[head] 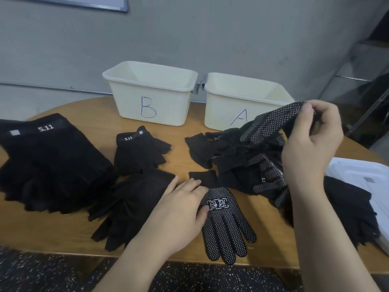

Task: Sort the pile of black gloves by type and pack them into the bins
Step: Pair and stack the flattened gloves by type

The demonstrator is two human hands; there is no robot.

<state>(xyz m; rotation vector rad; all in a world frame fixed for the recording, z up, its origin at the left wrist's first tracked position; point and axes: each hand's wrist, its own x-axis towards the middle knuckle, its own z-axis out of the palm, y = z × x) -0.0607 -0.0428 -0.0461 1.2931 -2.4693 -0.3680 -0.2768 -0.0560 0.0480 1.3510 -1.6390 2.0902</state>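
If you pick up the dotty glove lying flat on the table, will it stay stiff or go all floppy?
Probably floppy: the similar dotted glove pinched in the right hand droops and folds. The flat glove under the left hand looks like thin knit, so likely light. Its white dots may make it grippy rather than slippery, and it should not roll.

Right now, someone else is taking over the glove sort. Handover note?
Left hand: flat on the dotted glove at the table's near edge, pressing, not gripping.
Right hand: pinching a second dotted glove, lifted off the mixed pile in front of bin A.
Sorted so far: 5.11 stack far left, small 5.11 glove, plain gloves centre-left.
Bin A and bin B show nothing inside.
Left: finish sorting the pile, then pack all.
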